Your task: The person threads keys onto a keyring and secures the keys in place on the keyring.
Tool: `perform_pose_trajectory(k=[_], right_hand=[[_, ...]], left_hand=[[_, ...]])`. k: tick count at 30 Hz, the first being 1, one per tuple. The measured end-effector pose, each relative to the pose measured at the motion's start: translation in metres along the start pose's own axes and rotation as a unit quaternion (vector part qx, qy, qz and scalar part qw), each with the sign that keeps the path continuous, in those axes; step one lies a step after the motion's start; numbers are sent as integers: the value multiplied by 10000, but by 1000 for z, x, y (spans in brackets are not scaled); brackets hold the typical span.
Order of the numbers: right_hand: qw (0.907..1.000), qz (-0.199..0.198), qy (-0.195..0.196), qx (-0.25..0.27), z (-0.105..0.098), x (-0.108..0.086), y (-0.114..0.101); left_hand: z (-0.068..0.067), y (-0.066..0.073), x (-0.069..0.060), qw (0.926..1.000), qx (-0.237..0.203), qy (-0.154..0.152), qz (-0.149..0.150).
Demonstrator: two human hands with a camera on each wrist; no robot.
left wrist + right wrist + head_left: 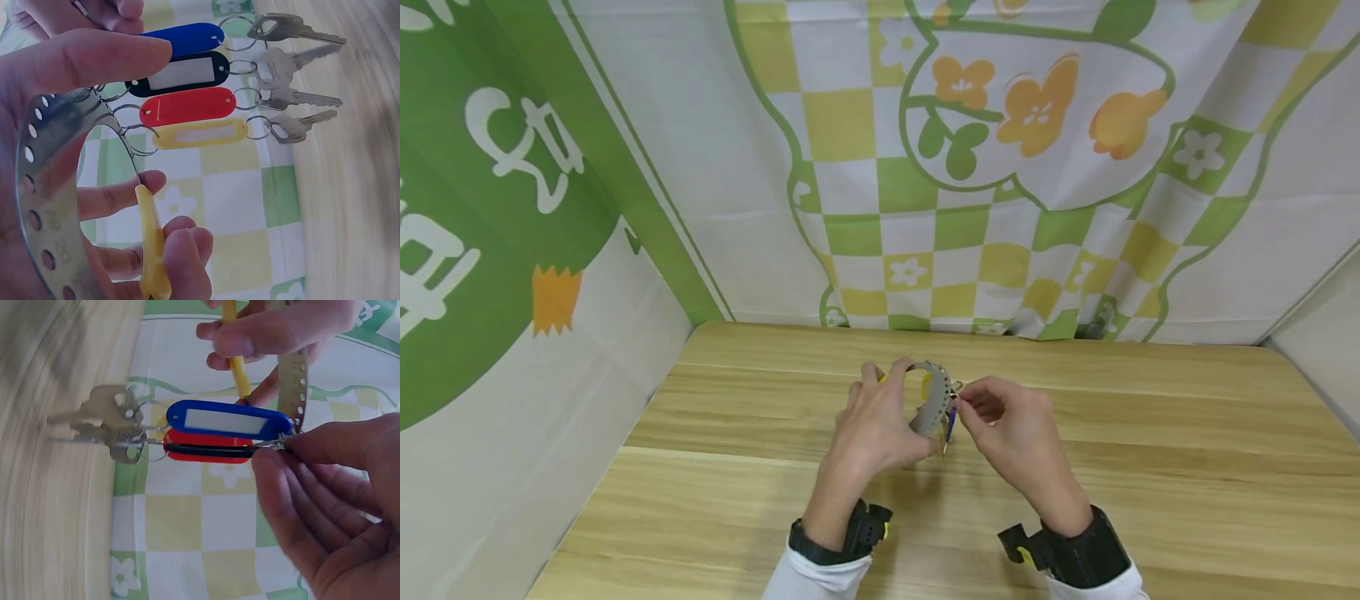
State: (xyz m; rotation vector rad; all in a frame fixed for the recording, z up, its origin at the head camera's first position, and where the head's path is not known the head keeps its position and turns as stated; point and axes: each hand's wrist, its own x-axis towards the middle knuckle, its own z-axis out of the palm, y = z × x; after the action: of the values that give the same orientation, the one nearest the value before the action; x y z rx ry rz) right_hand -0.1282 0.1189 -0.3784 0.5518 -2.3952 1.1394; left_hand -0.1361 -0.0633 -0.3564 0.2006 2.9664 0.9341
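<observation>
My left hand (876, 425) grips a curved metal key hoop (47, 212), a band with a row of holes and stamped numbers. Its yellow handle (150, 244) lies among the left fingers. Key tags hang from the hoop by small rings: blue (197, 39), black (215, 67), red (194, 105) and yellow (215, 132). Metal keys (284, 28) dangle from their far ends. Thumb and index finger of my right hand (1018, 429) pinch at a small ring by the tags' hoop end. In the right wrist view, those fingertips partly cover that ring.
Beneath both hands is a wood-grain table (737, 483). A checked, flower-printed curtain (913, 196) hangs along its back edge, and a green and white printed cloth (512, 250) covers the left side. Each wrist wears a black camera strap (1093, 550).
</observation>
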Motion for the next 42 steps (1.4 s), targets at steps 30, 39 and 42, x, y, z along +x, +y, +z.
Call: perform_pose_trajectory(k=[30, 39, 42], right_hand=[[9953, -435, 513, -701, 5, -1, -3], [9890, -1173, 188, -878, 1, 0, 3], [9883, -1246, 165, -865, 1, 0, 5]], left_hand=[[3, 4, -1, 9999, -12, 108, 101], [2, 3, -1, 9997, 121, -38, 213], [1, 2, -1, 9996, 134, -65, 226]])
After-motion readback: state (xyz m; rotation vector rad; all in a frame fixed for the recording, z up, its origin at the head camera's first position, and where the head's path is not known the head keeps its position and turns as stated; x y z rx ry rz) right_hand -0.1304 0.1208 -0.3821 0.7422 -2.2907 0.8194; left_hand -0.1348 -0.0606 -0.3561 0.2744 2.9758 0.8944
